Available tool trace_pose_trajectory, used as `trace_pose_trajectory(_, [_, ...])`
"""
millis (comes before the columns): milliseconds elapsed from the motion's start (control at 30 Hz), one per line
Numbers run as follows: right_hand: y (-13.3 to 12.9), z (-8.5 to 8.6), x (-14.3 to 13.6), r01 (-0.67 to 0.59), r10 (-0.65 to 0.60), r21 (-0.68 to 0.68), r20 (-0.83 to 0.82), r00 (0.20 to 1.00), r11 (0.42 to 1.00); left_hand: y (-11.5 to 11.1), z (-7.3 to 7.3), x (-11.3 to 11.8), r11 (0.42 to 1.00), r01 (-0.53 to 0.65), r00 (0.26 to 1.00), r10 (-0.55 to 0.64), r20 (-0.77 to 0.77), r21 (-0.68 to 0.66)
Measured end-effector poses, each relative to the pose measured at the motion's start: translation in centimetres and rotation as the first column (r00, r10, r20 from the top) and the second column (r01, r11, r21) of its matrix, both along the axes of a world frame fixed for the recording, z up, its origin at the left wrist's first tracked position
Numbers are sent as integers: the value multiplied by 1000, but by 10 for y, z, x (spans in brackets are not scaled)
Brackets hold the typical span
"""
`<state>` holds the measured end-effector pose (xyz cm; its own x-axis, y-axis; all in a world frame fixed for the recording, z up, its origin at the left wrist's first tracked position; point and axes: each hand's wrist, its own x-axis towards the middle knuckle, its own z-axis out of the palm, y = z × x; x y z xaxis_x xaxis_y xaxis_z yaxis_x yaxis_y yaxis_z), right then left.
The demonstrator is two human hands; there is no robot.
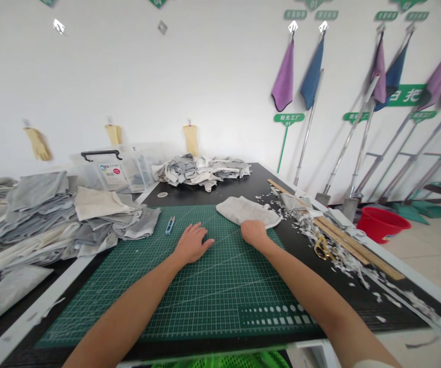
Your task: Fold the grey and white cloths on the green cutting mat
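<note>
A light grey cloth piece (245, 207) with a rounded left end lies over the far right part of the green cutting mat (205, 286). My right hand (254, 232) is closed at its near edge, the fingers curled and partly hidden. Flat on the mat, with fingers spread, my left hand (192, 244) holds nothing. Just to the left of it lie small blue thread snips (170, 225).
Stacked grey and beige cloths (40, 199) fill the left, beside a clear plastic box (109, 171). A loose cloth heap (201, 168) sits at the back. On the right are white scraps, gold-handled scissors (322, 248) and a wooden ruler (358, 248). A red bucket (383, 224) stands beyond.
</note>
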<state>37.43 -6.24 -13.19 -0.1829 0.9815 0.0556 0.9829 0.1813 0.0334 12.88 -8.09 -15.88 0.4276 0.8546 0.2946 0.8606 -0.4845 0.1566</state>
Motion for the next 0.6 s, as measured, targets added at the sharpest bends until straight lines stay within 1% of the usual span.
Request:
trace_pose_trajectory(67, [-8, -1, -17, -24, 24, 28, -6, 1000, 999, -1, 1, 0, 1000, -16, 1000, 16, 2, 17])
trace_pose_trajectory(167, [-26, -2, -45, -97, 99, 57, -33, 995, 994, -2, 1, 1, 995, -36, 999, 35, 14, 96])
trace_pose_trajectory(233, [-38, 0, -60, -159, 164, 84, -62, 984, 984, -4, 0, 3, 990, -5, 1000, 2, 24, 137])
trace_pose_trajectory(300, [-48, 4, -70, -210, 221, 111, -93, 971, 971, -5, -2, 6, 992, 42, 999, -46, 29, 120])
trace_pose_trajectory(367, [-52, 9, -73, -244, 261, 138, -120, 958, 960, -5, -4, 9, 998, 46, 998, -48, 30, 53])
trace_pose_trajectory(433, [-52, 14, -71, -263, 287, 171, -137, 948, 950, -6, -5, 11, 1000, 1, 1000, -1, 26, -18])
trace_pose_trajectory(500, [-48, 14, -67, -287, 318, 205, -138, 938, 936, -5, -5, 11, 996, -78, 997, 79, 22, -51])
trace_pose_trajectory(567, [-45, 10, -64, -323, 353, 211, -127, 927, 923, -4, -4, 10, 978, -208, 977, 209, 49, -24])
trace_pose_trajectory(600, [-43, 7, -63, -337, 366, 205, -121, 923, 919, -3, -3, 9, 957, -291, 954, 291, 79, -8])
